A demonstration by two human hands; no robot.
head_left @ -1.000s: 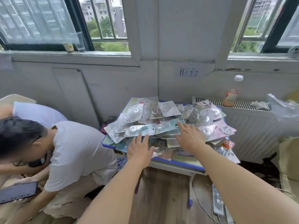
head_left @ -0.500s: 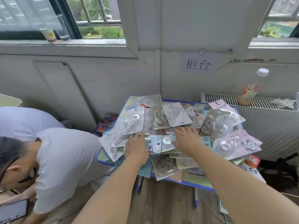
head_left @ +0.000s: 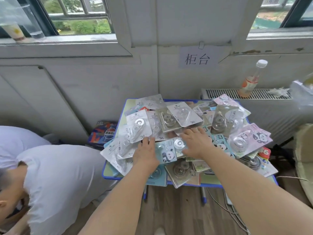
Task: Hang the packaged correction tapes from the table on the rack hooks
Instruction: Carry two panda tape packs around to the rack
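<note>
A heap of packaged correction tapes [head_left: 184, 114] covers a small blue-edged table [head_left: 218, 184] against the wall. Some packs are white and marked 36, others pale blue or pink with pandas. My left hand [head_left: 145, 153] lies flat on the pile's left front, fingers touching a white pack [head_left: 138, 126]. My right hand [head_left: 197, 143] rests palm down in the middle, over a blue panda pack [head_left: 166, 152]. Neither hand has closed around a pack. No rack or hooks are in view.
A person in a white shirt [head_left: 55, 180] crouches at the left, close to the table. A radiator [head_left: 254, 94] with a drink bottle [head_left: 250, 80] stands at the back right. Cables [head_left: 225, 206] lie on the wooden floor under the table. A paper sign [head_left: 197, 58] hangs on the wall.
The view has closed in on the table and tipped downward. Both hands have slid forward over the pile, the right one further toward the middle.
</note>
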